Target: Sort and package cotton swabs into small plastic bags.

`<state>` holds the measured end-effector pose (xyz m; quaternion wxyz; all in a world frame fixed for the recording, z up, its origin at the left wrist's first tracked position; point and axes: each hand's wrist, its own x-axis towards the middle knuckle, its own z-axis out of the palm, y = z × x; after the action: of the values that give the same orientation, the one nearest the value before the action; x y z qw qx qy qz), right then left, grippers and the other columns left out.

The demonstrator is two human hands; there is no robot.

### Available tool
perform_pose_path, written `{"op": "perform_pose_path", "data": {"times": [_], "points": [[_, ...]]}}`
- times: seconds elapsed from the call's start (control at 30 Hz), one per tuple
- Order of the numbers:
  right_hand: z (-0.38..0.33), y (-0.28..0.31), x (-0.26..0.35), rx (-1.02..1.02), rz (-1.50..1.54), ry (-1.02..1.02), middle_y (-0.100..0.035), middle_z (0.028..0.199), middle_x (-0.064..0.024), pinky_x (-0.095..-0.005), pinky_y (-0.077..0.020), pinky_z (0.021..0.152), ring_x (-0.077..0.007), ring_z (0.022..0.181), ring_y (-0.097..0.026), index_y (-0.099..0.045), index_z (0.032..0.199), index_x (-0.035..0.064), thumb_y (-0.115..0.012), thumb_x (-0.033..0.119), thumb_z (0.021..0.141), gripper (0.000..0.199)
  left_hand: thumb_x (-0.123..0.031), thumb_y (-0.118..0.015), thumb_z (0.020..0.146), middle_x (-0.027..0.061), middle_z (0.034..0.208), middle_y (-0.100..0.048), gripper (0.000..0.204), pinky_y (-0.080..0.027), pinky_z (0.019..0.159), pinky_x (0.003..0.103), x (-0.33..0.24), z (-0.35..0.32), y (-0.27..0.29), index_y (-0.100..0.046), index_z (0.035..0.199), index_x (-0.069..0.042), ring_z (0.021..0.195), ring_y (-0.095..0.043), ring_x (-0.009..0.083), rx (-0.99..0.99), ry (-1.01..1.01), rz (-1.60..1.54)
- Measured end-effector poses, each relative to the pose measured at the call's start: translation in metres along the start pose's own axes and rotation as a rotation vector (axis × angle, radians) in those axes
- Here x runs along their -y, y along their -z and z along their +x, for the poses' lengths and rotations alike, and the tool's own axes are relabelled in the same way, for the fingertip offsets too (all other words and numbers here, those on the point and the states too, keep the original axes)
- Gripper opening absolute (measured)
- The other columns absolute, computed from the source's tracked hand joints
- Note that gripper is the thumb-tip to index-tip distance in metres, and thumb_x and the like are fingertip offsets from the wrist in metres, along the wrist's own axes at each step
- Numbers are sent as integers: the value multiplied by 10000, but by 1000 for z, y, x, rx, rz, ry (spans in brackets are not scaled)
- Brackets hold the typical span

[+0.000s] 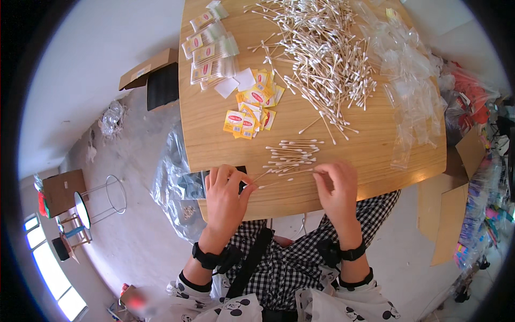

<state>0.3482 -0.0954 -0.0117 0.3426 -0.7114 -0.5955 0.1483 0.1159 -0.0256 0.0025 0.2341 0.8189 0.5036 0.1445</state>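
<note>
- Patterned white sleeves, nearest the viewer, with dark wristbands above them and checked trousers between the forearms.
- Left hand: thumb and forefinger nearly together at the ends of one or two swabs, just over the near edge of the wooden surface; whether they grip cannot be told. Black flat object partly hidden behind it.
- Right hand: fingers curled, thumb and forefinger close together at a swab's end; a firm hold cannot be confirmed.
- Small group of swabs, between and just beyond both hands, lying roughly parallel; judged to be the portion being sorted, not yet packed.
- Clear packets, stacked at the far left, labelled and with swabs showing through the film; several appear finished.
- Yellow printed cards, overlapping loosely beside the packets, with pale cards adjoining; apparently unused.
- Large heap of loose swabs, far side, pointing in many directions; by its bulk, most of the work seems undone.
- Crumpled clear plastic, right of the heap.
</note>
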Motion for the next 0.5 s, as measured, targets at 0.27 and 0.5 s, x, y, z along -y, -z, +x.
{"op": "perform_pose_path", "data": {"times": [0.27, 0.5], "points": [[-19, 1, 18, 26, 5, 51, -607, 858, -68, -404, -439, 779, -285, 836, -584, -630, 915, 75, -729, 25, 768, 184, -108, -750, 785, 73, 920, -541, 137, -395, 852, 416, -2, -6, 5, -632, 844, -72, 932, -512, 288, -27, 15, 58], [-21, -45, 33, 98, -61, 177, -551, 858, -52, -373, -446, 773, -235, 862, -572, -643, 922, 75, -679, 73, 732, 193, -109, -753, 783, 73, 905, -547, 139, -391, 838, 409, -12, -24, 12, -637, 847, -66, 925, -511, 288, -30, 21, 100]]}}
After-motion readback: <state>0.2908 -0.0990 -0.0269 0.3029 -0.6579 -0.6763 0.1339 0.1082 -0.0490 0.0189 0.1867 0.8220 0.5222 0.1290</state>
